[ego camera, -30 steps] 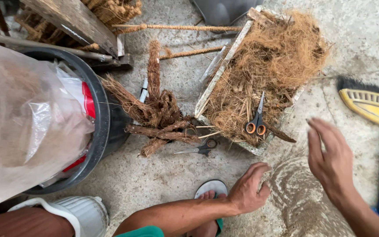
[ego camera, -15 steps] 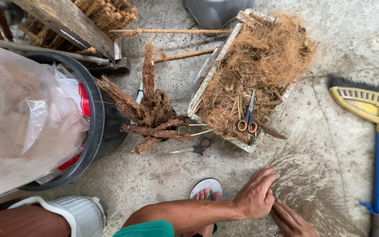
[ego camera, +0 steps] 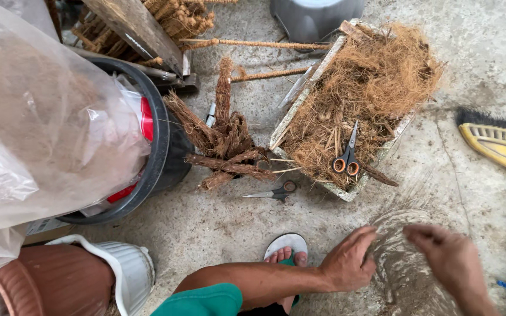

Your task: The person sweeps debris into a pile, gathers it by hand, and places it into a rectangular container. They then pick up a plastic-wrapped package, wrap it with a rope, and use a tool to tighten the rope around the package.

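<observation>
We have both hands low over the thin spread of loose brown fibre [ego camera: 405,257] on the concrete floor [ego camera: 218,222], left hand [ego camera: 351,260] and right hand [ego camera: 449,257] loosely curled and grasping nothing, while the heaped fibre tray [ego camera: 346,193] and scissors [ego camera: 346,159] lie untouched beyond.

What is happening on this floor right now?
A person crouches over a concrete floor, both hands low over a thin spread of loose brown fibre. The left hand rests on its edge; the right hand hovers just above it, fingers curled, holding nothing that I can see. Ahead sits a tray heaped with fibre, orange-handled scissors on top. A second pair of scissors lies on the floor beside a bundle of fibre-wrapped sticks.
</observation>
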